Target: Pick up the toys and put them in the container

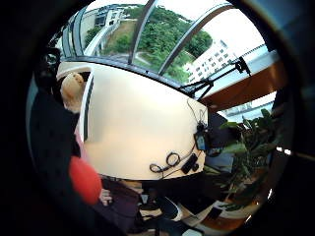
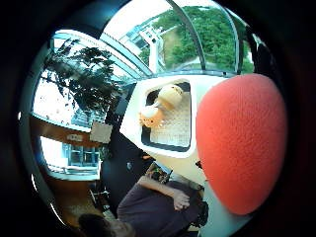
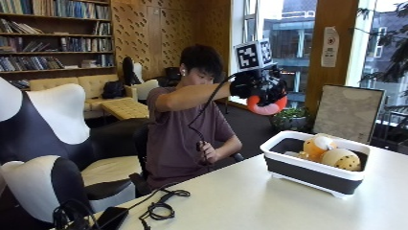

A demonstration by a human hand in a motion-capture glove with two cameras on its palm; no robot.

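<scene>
At the left end of the table, near the front corner, a coil of black cable lies by itself; it is not part of the job. Moving right, the person sits behind the table's far edge with the bare left hand low by the lap, fingers curled around a cable that runs up to the glove.

Further right and well above the tabletop, the gloved right hand is raised at about head height with its fingers wrapped around a red toy, a rounded soft-looking thing whose exact shape I cannot make out under the glove. In the thumb-side palm view the red toy fills much of the picture, close against the palm. It hangs short of the container, to its left and high above it.

The container, a white-rimmed tub with dark walls, stands toward the right end of the table. Two toys already lie in it: an orange-and-white ball-like toy and a yellowish spotted one touching it on the right.

As a judgement, the task is most of the way through: two toys are in, one is in hand, and no other toy shows on the table. What remains is carrying the red toy over the rim and letting go.
</scene>
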